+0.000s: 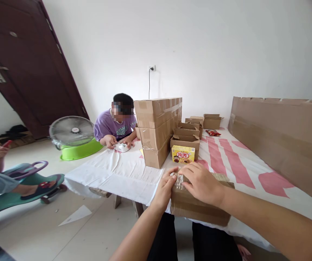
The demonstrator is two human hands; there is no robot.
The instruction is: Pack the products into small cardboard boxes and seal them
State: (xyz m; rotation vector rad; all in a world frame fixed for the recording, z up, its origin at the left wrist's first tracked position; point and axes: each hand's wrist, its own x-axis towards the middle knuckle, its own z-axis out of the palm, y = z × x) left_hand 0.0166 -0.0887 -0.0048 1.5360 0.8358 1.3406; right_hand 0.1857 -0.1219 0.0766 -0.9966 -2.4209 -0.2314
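A closed cardboard box (199, 210) lies at the near edge of the cloth-covered table, right in front of me. Shiny clear tape (179, 181) shows on its left end, between my hands. My left hand (167, 188) is closed around that end, fingers and thumb at the tape. Over the top of the box curls my right hand (203, 183), thumb and fingertips pressed down beside the tape. Its palm hides part of the upper face. Just beyond stands a yellow snack box (183, 154) with red lettering.
Stacked sealed cartons (152, 139) stand left of a row of open cartons (184, 141). A red packet (213, 133) lies farther back. A long cardboard panel (281, 141) borders the right side. A person (115, 123) leans on the table handling a white object (121, 147).
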